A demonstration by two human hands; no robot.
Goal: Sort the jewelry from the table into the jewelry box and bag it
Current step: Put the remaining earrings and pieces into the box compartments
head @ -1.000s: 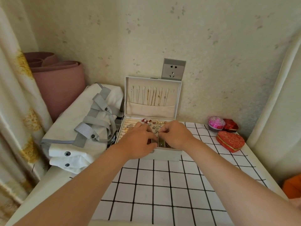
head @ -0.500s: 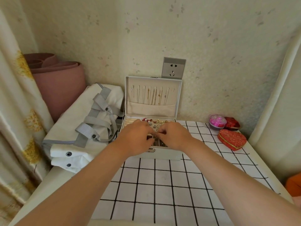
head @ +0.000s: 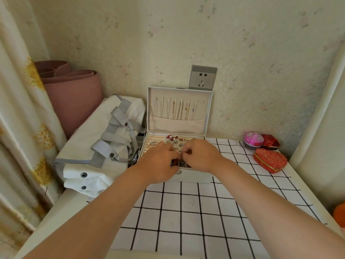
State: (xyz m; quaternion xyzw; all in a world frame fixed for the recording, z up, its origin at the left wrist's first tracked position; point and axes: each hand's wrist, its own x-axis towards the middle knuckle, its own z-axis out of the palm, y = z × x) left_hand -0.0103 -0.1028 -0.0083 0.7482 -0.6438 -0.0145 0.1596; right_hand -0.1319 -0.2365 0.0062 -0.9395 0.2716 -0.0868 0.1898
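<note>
1. Grey-white jewelry box [head: 194,177], front compartments: both hands are here. The left hand [head: 158,161] and right hand [head: 201,156] sit knuckles-up, fingers curled under, with the fingertips meeting just above the front row.
2. Grip: looks like a two-handed pinch on something small, but the knuckles hide it. Cannot tell what either hand holds, if anything. Using both hands suggests a fiddly piece, perhaps a clasp or an earring back.
3. Box interior: studs and earrings [head: 177,140] are spread on the cream pad behind the hands, with ring rolls [head: 152,143] at the left. Similar pieces are grouped together.
4. The lid [head: 179,126] stands upright against the wall. Necklaces [head: 177,109] hang in a row from its hooks with their tails tucked in the pouch below, probably to stop tangling.
5. Front latch [head: 179,171] is undone, just below the hands.
6. A white bag with grey straps [head: 97,144] lies flat, touching the box's left side, handy for the bagging step, which has not begun.
7. The checked cloth [head: 186,212] under the box shows no loose jewelry in its visible part, so sorting looks nearly done.
8. Far right, well apart: a red heart-shaped box [head: 269,159], a pink round box [head: 253,139] and a small red box [head: 270,142], all closed.
9. Edges: a wall socket [head: 203,77] above the lid and a rolled pink mat [head: 72,94] behind the bag.
</note>
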